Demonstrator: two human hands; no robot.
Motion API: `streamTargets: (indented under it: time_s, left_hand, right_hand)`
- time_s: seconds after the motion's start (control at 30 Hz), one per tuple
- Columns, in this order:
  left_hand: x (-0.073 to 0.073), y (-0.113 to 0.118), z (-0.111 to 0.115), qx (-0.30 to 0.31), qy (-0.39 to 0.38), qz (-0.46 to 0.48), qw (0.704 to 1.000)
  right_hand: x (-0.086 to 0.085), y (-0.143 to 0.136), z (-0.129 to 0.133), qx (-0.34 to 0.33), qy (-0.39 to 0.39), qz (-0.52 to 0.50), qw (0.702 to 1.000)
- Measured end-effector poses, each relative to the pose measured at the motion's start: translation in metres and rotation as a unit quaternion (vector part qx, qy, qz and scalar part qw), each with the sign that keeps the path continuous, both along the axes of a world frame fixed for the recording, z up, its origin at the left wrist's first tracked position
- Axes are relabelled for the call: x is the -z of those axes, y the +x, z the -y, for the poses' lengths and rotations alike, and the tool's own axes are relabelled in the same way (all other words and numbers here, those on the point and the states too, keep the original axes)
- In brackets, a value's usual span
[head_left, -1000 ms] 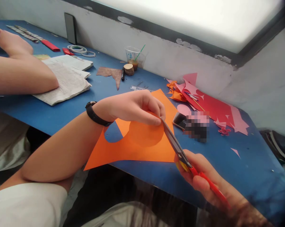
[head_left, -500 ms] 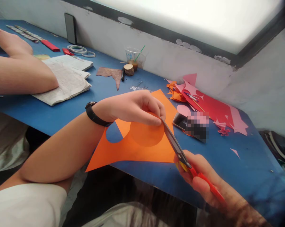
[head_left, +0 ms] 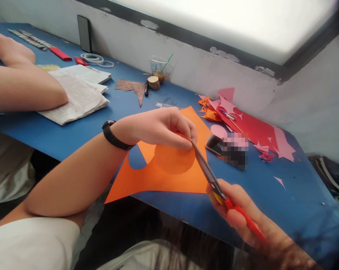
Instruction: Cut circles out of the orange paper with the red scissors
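Between the thumb and bent fingers of my left hand (head_left: 163,129) an orange paper disc (head_left: 175,161) is pinched at its upper edge. A black watch is on that wrist. Red-handled scissors (head_left: 207,170) are gripped in my right hand (head_left: 239,210), with the blades looking closed or nearly so. Their tip meets the disc's edge right beside my left thumb. Under the disc lies a larger orange sheet (head_left: 141,183) with a rounded cut-out, one corner jutting past the table's near edge.
On the blue table (head_left: 270,198), red and pink paper (head_left: 250,123) with pens lies to the right, near a phone (head_left: 214,144). Farther back stand a plastic cup (head_left: 155,67) and a wood slice (head_left: 153,82). Another person's arm (head_left: 25,88) rests on papers (head_left: 76,101) at left.
My hands and the scissors hold almost the same pose. The orange sheet's near-left corner has shifted slightly right. At left, the other person's arm has drawn back a little.
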State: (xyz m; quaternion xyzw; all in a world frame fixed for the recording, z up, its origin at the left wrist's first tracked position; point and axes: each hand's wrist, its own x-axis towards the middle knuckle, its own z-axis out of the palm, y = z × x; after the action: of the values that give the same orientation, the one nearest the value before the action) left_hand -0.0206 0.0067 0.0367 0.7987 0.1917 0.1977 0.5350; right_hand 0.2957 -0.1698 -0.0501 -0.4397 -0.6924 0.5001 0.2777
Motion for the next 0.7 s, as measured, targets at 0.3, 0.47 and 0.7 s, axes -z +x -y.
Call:
streamTargets:
  time_s: [0.3,0.47,0.7]
  left_hand:
    - [0.003,-0.004,-0.003,0.021,0.013,-0.017,1.0]
    - [0.004,-0.005,-0.005,0.017,0.026,-0.023,0.999]
    - [0.005,-0.004,-0.005,-0.015,0.036,0.005,0.999]
  right_hand:
    - [-0.005,-0.004,0.008,0.015,-0.013,-0.028,0.999]
    - [0.0,0.0,0.001,0.021,-0.029,-0.02,0.999]
    - [0.004,0.003,-0.005,0.077,-0.05,-0.054,0.994]
